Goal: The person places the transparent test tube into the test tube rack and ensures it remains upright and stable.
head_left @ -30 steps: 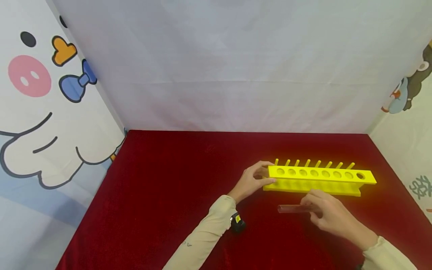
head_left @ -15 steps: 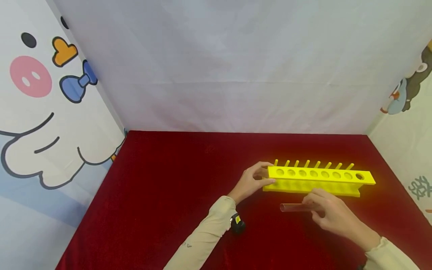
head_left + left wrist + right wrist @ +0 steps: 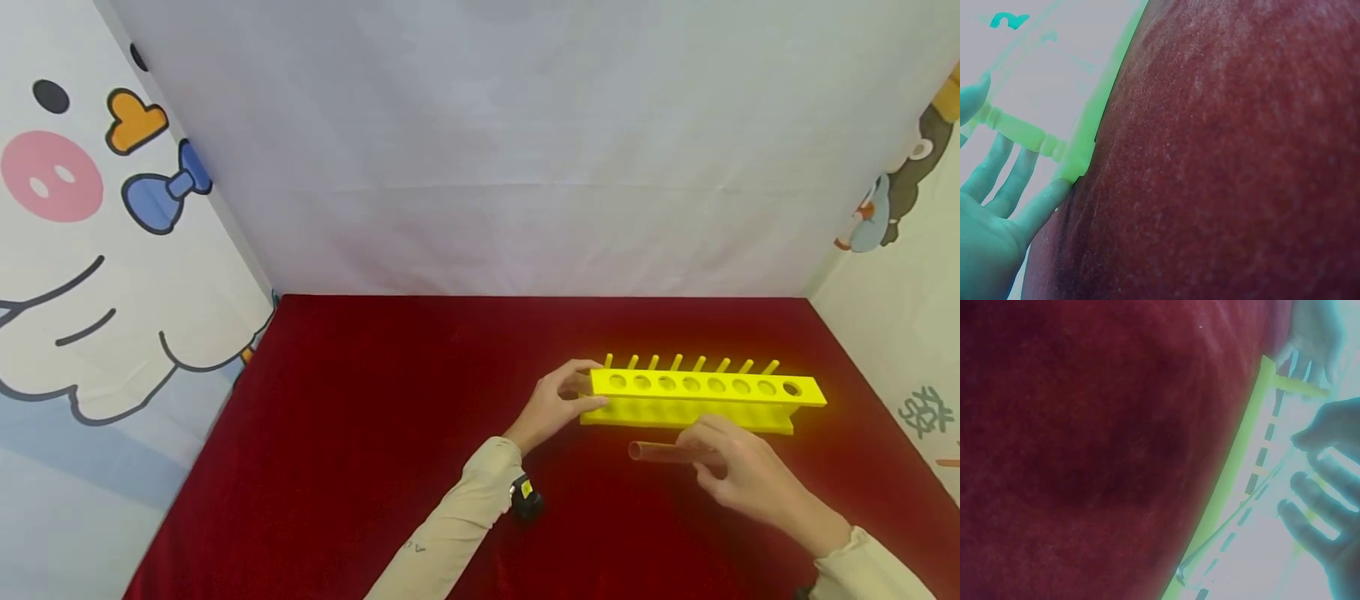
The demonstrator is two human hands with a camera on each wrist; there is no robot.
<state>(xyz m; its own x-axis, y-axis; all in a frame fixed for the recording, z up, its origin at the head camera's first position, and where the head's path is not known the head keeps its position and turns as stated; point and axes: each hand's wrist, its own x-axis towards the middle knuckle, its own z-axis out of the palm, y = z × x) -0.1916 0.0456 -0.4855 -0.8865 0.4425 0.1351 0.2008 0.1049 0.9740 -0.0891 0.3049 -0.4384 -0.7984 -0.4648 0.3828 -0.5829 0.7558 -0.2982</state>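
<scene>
A yellow test tube rack [image 3: 675, 413] with a row of holes and a row of upright pegs stands on the right half of the table. My left hand [image 3: 551, 403] grips its left end, thumb to the near side. The left wrist view shows the fingers of that hand [image 3: 997, 231] around the rack's end [image 3: 1079, 156]. In front of the rack, my right hand [image 3: 738, 467] pinches a clear test tube [image 3: 660, 452] between thumb and fingers. The tube lies nearly level, its open mouth pointing left; its other end is hidden by the hand.
Dark red cloth [image 3: 390, 433] covers the table. A pale curtain [image 3: 510, 167] rises behind it, with cartoon-printed panels [image 3: 112, 333] at the left and right sides. A small black wrist device [image 3: 527, 500] sits at the left sleeve.
The test tube has shifted a little right and up, its mouth tilting more toward the head camera. My left hand keeps its grip on the rack; the head view has shifted slightly.
</scene>
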